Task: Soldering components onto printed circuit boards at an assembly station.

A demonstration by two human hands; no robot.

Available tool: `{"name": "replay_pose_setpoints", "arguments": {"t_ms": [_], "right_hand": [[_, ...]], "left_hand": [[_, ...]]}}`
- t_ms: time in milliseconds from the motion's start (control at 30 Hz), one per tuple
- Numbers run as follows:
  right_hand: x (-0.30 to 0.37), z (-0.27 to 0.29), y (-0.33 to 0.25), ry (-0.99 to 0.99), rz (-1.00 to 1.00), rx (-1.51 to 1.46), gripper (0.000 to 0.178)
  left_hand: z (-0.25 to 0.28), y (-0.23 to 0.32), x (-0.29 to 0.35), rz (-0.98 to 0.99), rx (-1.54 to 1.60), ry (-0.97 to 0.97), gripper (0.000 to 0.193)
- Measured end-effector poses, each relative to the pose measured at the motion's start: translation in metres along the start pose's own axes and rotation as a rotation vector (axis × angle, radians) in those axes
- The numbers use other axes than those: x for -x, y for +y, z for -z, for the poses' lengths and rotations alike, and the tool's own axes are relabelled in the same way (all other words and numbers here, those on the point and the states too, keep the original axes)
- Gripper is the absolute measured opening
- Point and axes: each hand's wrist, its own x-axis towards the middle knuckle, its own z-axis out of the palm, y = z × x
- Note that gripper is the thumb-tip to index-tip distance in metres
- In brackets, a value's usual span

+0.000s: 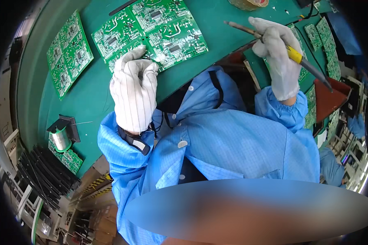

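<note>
A green circuit board panel, divided into several sections, lies on the green table in front of me. My left hand, in a white striped glove, is at the panel's near left edge. Its fingers are curled together over the edge, and whatever they hold is hidden. In my right hand, also gloved in white, is a soldering iron with a yellow and dark handle. The iron's tip points left, in the air to the right of the panel. A spool of solder wire stands on a black holder at the left.
Another circuit board panel leans at the left. More boards line the right side beside a reddish-brown tray. A round tan container is at the far edge. Black curved strips stand at lower left; a person in blue is at right.
</note>
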Motion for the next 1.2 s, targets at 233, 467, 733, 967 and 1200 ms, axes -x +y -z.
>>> {"name": "replay_pose_setpoints", "arguments": {"t_ms": [233, 467, 733, 967, 1200], "right_hand": [[-0.045, 0.019, 0.026, 0.325, 0.297, 0.074, 0.038], [-0.045, 0.014, 0.042, 0.142, 0.302, 0.118, 0.034], [0.015, -0.054, -0.006, -0.239, -0.047, -0.121, 0.035], [0.017, -0.091, -0.033, -0.366, 0.013, -0.079, 0.032], [-0.011, -0.113, -0.055, -0.373, 0.989, 0.194, 0.017]], "left_hand": [[0.015, -0.007, 0.013, 0.095, 0.245, 0.149, 0.014], [0.045, -0.037, 0.025, 0.517, 0.469, 0.357, 0.031], [0.056, -0.058, 0.033, 0.536, 0.519, 0.162, 0.05], [0.044, -0.061, 0.03, 0.489, 0.562, 0.066, 0.041], [0.05, -0.069, 0.035, 0.372, 0.677, 0.064, 0.041]]}}
